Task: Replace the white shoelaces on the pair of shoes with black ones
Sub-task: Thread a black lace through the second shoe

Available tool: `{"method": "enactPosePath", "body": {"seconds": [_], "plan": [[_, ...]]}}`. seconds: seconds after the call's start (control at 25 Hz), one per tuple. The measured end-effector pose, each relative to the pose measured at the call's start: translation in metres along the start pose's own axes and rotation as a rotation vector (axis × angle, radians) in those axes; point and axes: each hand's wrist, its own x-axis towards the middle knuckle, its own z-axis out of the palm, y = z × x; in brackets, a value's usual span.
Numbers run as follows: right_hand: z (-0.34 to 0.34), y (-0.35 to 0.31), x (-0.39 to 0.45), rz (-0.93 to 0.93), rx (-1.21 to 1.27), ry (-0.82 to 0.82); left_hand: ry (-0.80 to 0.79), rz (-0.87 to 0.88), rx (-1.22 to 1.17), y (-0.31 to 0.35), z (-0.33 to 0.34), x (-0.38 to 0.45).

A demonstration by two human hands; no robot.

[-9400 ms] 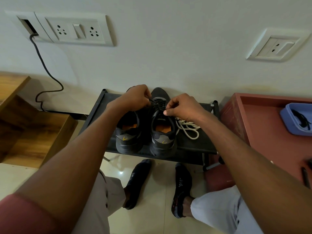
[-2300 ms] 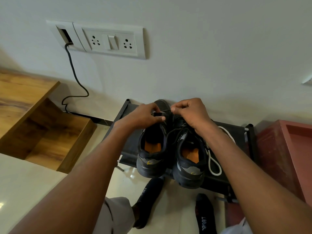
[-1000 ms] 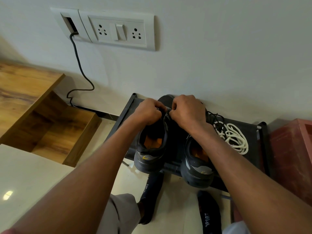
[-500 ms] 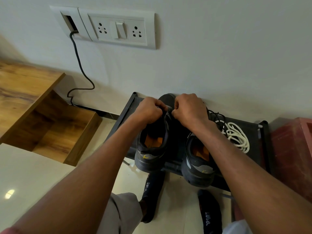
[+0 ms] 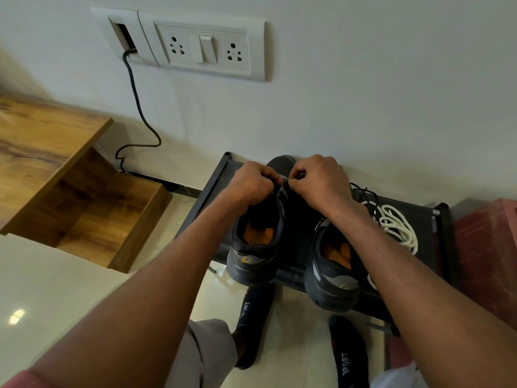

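Two dark shoes with orange insoles stand heel-first on a black rack (image 5: 436,219). Over the lacing of the left shoe (image 5: 256,256) both hands meet. My left hand (image 5: 253,182) is curled, its fingertips at the shoe's black lace. My right hand (image 5: 319,180) pinches that lace just right of the tongue. The lace itself is mostly hidden under my fingers. My right forearm partly covers the right shoe (image 5: 334,275). A heap of white laces (image 5: 397,229) lies on the rack to the right, with a loose black lace (image 5: 363,194) beside it.
A wall with a socket panel (image 5: 205,47) and a hanging cable (image 5: 140,107) rises behind the rack. A wooden shelf unit (image 5: 70,191) stands at the left, a red box (image 5: 489,247) at the right. My socked feet (image 5: 251,326) rest on the tiled floor below.
Both hands have stayed pressed together over the left shoe's lacing, with only small finger shifts. Earlier they worked on the right shoe, then moved over to this one.
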Motion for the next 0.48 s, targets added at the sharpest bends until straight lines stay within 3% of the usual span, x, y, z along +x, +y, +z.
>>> {"method": "enactPosePath", "body": {"seconds": [0.24,0.48], "plan": [[0.000,0.005,0.004,0.053,0.032,-0.086,0.141,0.163,0.263,-0.002,0.009,0.001],[0.007,0.004,0.005,0.147,0.089,-0.026,0.185,0.202,0.262,-0.006,0.013,0.003]]}}
